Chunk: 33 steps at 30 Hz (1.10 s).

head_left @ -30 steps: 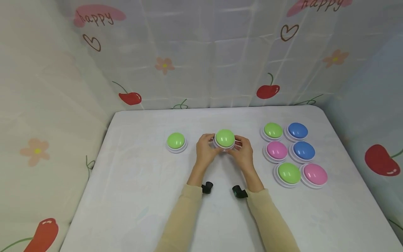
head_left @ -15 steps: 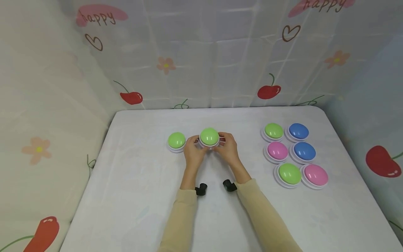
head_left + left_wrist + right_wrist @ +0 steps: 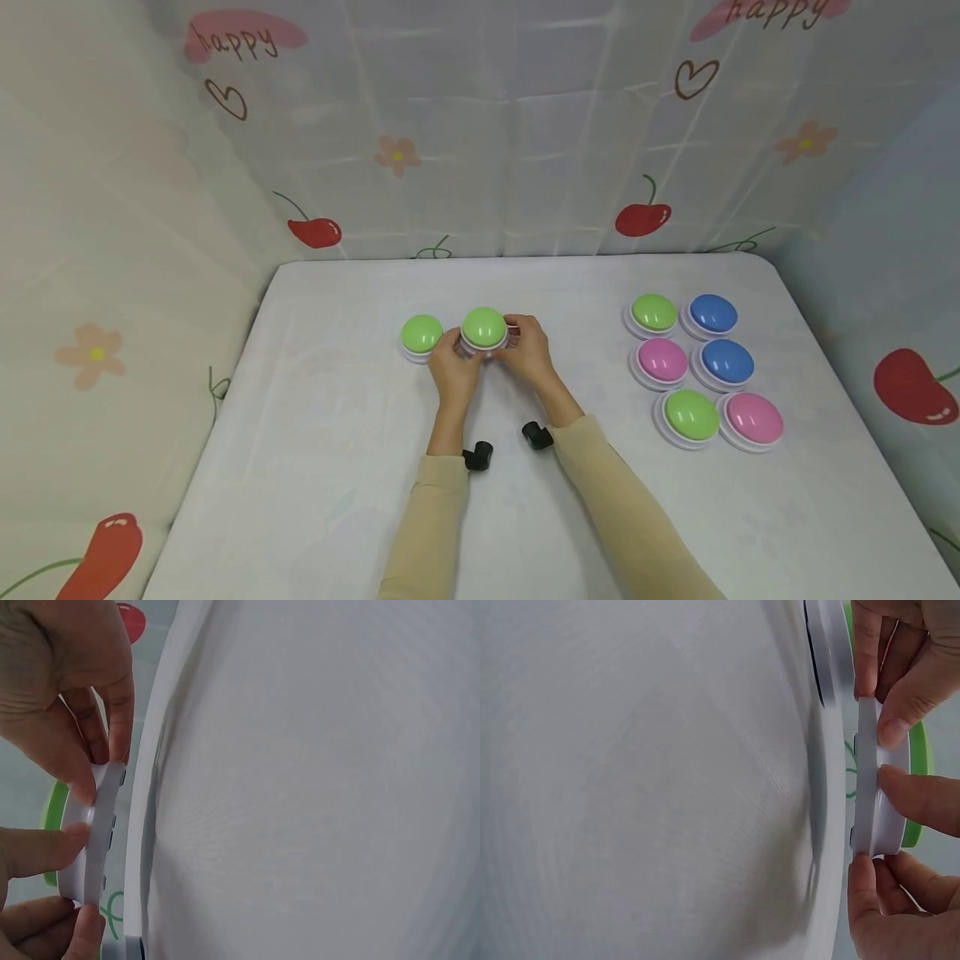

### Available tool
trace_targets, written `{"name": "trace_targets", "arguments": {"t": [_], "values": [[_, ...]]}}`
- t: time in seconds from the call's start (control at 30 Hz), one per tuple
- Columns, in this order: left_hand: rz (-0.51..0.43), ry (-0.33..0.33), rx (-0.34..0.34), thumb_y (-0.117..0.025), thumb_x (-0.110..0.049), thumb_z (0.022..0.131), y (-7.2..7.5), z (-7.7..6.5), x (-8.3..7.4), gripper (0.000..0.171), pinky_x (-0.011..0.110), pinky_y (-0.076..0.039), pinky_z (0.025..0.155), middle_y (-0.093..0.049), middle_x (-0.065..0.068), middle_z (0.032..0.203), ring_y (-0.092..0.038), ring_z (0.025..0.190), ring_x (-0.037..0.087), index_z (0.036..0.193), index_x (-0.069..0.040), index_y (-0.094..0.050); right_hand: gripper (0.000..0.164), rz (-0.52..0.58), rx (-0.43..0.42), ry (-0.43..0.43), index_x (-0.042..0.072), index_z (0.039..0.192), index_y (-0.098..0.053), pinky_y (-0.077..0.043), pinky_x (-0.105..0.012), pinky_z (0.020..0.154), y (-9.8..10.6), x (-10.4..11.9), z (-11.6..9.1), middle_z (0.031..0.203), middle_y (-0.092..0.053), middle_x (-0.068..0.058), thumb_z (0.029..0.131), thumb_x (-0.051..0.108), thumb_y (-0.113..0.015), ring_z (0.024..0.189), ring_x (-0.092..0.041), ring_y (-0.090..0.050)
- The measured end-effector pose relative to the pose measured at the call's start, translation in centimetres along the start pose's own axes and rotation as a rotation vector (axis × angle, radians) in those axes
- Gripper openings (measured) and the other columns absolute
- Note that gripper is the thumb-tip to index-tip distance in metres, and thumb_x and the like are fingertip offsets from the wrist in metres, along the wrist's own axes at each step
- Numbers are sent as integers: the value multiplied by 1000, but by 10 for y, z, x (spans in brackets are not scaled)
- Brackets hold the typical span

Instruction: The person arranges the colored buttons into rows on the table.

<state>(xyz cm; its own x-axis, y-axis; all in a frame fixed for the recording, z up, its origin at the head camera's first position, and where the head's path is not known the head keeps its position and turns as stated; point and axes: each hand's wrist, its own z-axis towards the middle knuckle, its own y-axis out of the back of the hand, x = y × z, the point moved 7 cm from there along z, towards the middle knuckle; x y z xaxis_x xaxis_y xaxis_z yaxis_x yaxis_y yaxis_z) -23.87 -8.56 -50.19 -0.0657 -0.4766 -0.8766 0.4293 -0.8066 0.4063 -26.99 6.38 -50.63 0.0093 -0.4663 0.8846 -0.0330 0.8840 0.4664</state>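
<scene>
My left hand (image 3: 454,367) and right hand (image 3: 529,350) grip a round push button (image 3: 483,327) from its two sides. It has a glossy green dome and a white base. In the left wrist view, fingers and thumbs pinch the white base (image 3: 88,847), and small dark pads show on its underside. The right wrist view shows a gap between this base (image 3: 877,780) and the tabletop, so it is held off the table. Just left of it, another green button (image 3: 422,334) stands on the table, its right edge right by my left fingers.
Right of my hands, buttons stand in two columns: a green one (image 3: 654,312), a pink one (image 3: 663,360), another green one (image 3: 692,415), two blue ones (image 3: 713,313), and a second pink one (image 3: 754,418). A white cloth covers the table (image 3: 322,467); printed curtains (image 3: 480,125) surround it.
Both hands have carried the held green button leftward, close to the standing green one. The other buttons have stayed in place.
</scene>
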Motion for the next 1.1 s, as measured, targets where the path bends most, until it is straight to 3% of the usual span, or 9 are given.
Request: {"name": "trace_targets", "arguments": {"t": [0.27,0.4,0.73,0.87,1.1], "values": [[-17,47,-32,-78,12,65,0,-1,6,38,40,-58,84,-71,23,105,-68,96,34,102,8,-69,63,-11,14,1,-10,128,-54,-54,-37,97,-8,-5,6,124,-53,-26,71,-6,-80,115,-38,-59],[-13,50,-46,-76,13,65,1,-2,6,35,41,-59,83,-71,24,102,-69,93,35,100,10,-70,62,-12,6,26,-10,125,-55,-55,-31,93,-10,-5,6,119,-55,-25,70,-3,-82,110,-35,-61],[16,72,-72,-75,11,66,3,-6,9,30,36,-51,64,-68,21,77,-60,69,28,96,8,-71,63,-21,35,-16,-10,130,-53,-53,-37,98,-18,-8,9,123,-54,-25,73,-2,-81,114,-37,-59],[25,71,-78,-74,10,66,3,-7,9,28,39,-51,64,-71,21,80,-60,69,30,94,8,-72,64,-37,25,-2,-10,129,-54,-54,-35,97,-20,-8,10,121,-55,-25,72,-2,-82,113,-36,-60],[9,99,-80,-73,10,67,4,-6,11,38,47,-57,80,-72,26,99,-68,88,37,105,9,-70,62,-44,20,22,-10,128,-55,-54,-35,96,-22,-6,11,120,-56,-26,71,-5,-81,112,-36,-60]]}}
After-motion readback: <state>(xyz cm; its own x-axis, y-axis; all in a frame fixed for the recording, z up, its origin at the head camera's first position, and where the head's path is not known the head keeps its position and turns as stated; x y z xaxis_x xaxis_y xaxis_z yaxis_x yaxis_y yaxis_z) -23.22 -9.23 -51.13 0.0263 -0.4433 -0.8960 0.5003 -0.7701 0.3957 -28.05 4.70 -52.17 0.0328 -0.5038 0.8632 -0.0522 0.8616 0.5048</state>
